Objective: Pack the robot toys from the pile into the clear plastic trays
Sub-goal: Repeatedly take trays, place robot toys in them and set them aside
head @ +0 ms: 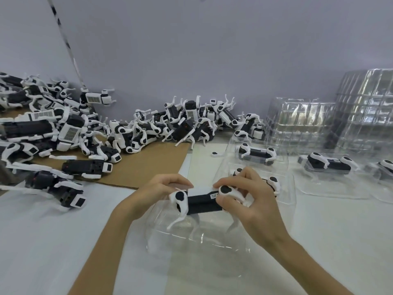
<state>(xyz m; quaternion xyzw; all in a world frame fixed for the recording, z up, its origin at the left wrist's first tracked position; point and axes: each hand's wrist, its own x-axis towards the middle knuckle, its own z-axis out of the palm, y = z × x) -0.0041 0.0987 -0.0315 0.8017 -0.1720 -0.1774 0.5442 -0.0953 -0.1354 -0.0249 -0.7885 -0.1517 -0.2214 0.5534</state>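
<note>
A black-and-white robot dog toy (202, 202) is held between both hands just above a clear plastic tray (191, 248) lying on the table in front of me. My left hand (157, 192) grips its left end; my right hand (251, 199) curls round its right end and white leg. A big pile of the same toys (85, 128) spreads across the left and the back. Behind my right hand, another clear tray (286, 167) holds two toys, one partly hidden by my fingers.
A brown cardboard sheet (144, 165) lies under the pile on the white table. More filled trays (331, 167) sit at the right, with tall stacks of clear trays (331, 122) behind them against the grey wall. A loose white leg part (217, 154) lies by the trays.
</note>
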